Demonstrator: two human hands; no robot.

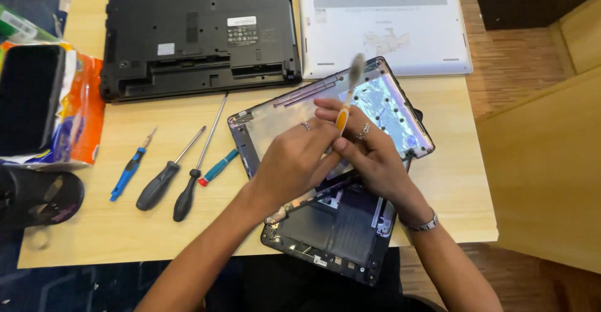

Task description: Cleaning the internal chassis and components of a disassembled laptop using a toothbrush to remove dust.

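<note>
My left hand [293, 162] and my right hand [369, 155] meet in the middle of the view, both gripping a toothbrush [349, 93] with an orange and white handle. Its bristle head points up and away and is blurred. Under the hands a removed laptop cover panel [388, 108], silvery with foil inside, lies tilted on the open dark chassis of a laptop [338, 237]. The chassis overhangs the table's near edge. My right wrist wears a metal bracelet, and rings show on both hands.
A black laptop [197, 33] and a white laptop [382, 21] lie bottom-up at the back of the wooden table [125, 237]. Several screwdrivers [166, 174] lie left of my hands. An orange bag [75, 108] and dark items sit at the left edge.
</note>
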